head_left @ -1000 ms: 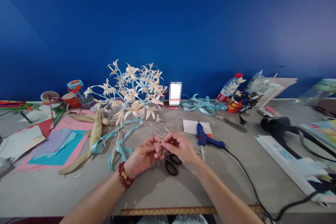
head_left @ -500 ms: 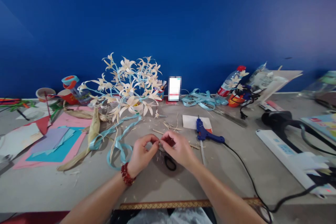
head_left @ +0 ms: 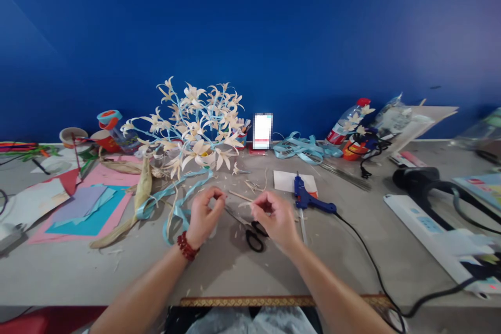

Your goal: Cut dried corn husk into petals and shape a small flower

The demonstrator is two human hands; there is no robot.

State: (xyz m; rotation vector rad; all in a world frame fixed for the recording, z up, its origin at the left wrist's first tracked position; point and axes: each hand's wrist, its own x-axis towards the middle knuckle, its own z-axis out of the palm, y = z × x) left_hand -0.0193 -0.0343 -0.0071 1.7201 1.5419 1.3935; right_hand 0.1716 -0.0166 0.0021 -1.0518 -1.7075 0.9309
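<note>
Near the scissors (head_left: 249,228), the hands (head_left: 202,217) (head_left: 277,219) have parted.

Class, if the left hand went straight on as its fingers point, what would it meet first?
Probably the thin pale strip just ahead of the left hand, though depth is unclear; it might pass above.

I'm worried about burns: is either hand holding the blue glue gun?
No, the glue gun lies on the table, to the right of the right hand.

Grey table (head_left: 136,277), scissors (head_left: 247,229), ribbon (head_left: 300,149), power strip (head_left: 425,225)
</note>
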